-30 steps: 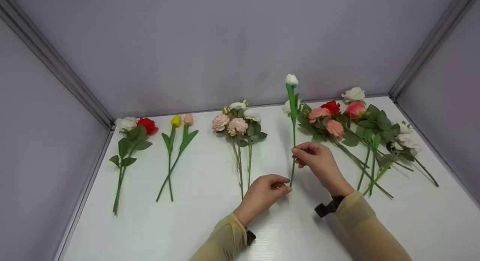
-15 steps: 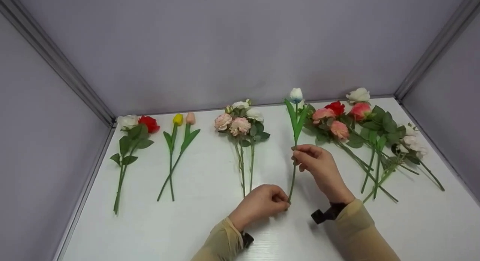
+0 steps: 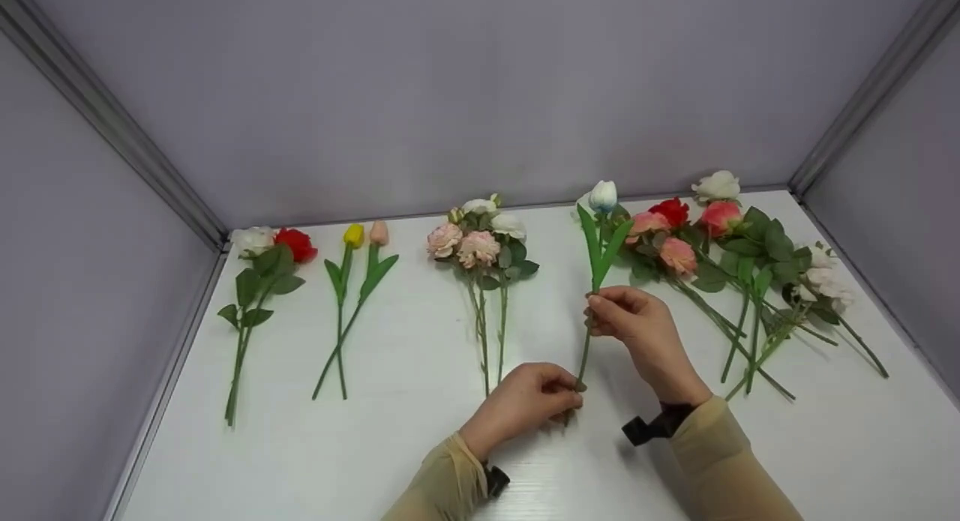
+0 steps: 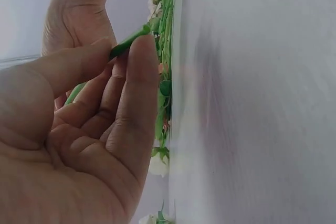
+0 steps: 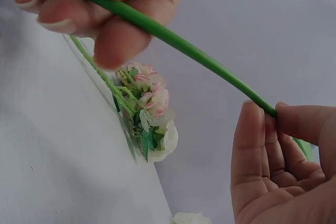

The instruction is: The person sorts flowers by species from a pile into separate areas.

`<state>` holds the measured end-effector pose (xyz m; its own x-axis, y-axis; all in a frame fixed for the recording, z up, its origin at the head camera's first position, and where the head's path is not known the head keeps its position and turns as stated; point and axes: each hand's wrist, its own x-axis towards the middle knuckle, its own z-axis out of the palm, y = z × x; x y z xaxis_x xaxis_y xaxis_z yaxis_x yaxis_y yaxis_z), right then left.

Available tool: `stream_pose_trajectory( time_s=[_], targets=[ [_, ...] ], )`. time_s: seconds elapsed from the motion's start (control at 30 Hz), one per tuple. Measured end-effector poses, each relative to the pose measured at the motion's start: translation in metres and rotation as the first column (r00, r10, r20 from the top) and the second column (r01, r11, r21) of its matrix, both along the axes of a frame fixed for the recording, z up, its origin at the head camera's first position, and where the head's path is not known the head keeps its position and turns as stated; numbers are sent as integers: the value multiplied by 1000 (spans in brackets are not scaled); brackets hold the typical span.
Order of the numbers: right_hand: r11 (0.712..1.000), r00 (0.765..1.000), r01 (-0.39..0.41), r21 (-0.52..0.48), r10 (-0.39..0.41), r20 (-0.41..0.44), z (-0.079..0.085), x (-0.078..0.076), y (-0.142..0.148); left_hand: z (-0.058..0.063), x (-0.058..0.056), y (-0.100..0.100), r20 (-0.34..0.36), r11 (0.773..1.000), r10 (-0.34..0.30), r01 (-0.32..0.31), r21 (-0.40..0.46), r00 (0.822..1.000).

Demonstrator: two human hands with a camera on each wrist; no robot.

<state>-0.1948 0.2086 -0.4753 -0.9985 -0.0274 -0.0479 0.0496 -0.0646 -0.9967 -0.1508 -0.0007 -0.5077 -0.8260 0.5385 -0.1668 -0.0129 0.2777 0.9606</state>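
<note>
A white tulip (image 3: 603, 197) with a bluish base and two green leaves stands nearly upright, bloom toward the back wall. My right hand (image 3: 641, 330) pinches its green stem (image 5: 194, 53) just below the leaves, between thumb and fingers. Lower down, my left hand (image 3: 521, 401) pinches the same stem between thumb and forefinger; the cut stem end (image 4: 146, 29) pokes out past those fingertips in the left wrist view. Between the two hands a length of bare stem shows, slightly bent in the right wrist view.
On the white table (image 3: 405, 446) lie a white and red rose pair (image 3: 295, 246), yellow and peach tulips (image 3: 353, 235), and pale pink and white flowers (image 3: 478, 249). A mixed pile of flowers (image 3: 679, 256) covers the right side. Grey walls (image 3: 480, 94) enclose the table.
The tulip has come down and turned, so its leaves now spread apart. My left hand went from loosely touching the stem end to pinching it, then shifted slightly up the stem.
</note>
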Motion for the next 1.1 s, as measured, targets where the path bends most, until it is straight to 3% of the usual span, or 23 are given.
stream_pose_trajectory(
  time_s=[0.57, 0.87, 1.1],
  targets=[
    [1000, 1000, -11, 2, 11, 4, 0, 2, -3, -2, 0, 0, 3, 997, 49, -49, 53, 999],
    [1000, 1000, -3, -6, 2, -1, -1, 3, -4, -1, 1, 1, -11, 997, 69, -69, 33, 998],
    [1000, 1000, 24, -9, -24, -12, -1, 1, -8, -1, 2, 0, 20, 987, 119, -120, 105, 993]
  ],
)
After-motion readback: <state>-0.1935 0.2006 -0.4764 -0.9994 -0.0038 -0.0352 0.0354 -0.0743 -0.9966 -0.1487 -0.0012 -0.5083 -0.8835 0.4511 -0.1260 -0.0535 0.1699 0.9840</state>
